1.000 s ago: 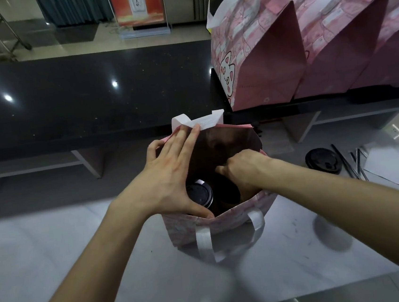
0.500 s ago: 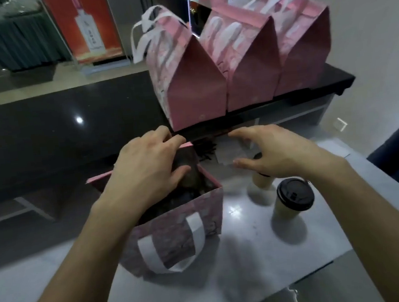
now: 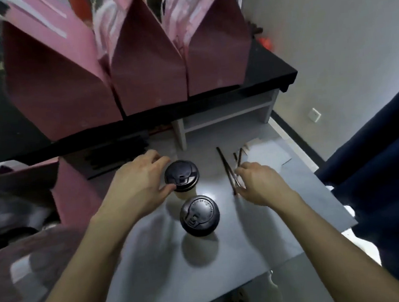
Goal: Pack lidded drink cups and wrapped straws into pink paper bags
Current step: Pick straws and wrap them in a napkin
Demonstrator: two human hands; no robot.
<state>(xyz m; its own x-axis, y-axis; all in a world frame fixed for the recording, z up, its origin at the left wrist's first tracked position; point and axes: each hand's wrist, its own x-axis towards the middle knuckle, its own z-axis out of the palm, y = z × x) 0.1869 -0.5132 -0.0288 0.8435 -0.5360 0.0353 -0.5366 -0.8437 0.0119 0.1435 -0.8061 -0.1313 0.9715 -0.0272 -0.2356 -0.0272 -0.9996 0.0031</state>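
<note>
l hand (image 3: 137, 182) gripping far cup (image 3: 182, 181), r hand (image 3: 258, 181) pinching straws (image 3: 228, 170)

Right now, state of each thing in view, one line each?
Far black-lidded paper cup: upright, lid on, left hand curled round it.
Near black-lidded paper cup: upright, lid on, untouched.
Dark wrapped straws: lying on the white table, right hand pinching them.
Open pink paper bag: upright, contents blurred.
Three closed pink paper bags: upright on the black counter.

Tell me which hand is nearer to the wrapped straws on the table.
Right. The right hand pinches the wrapped straws; the left hand is away to their left, curled round the farther cup.
</note>
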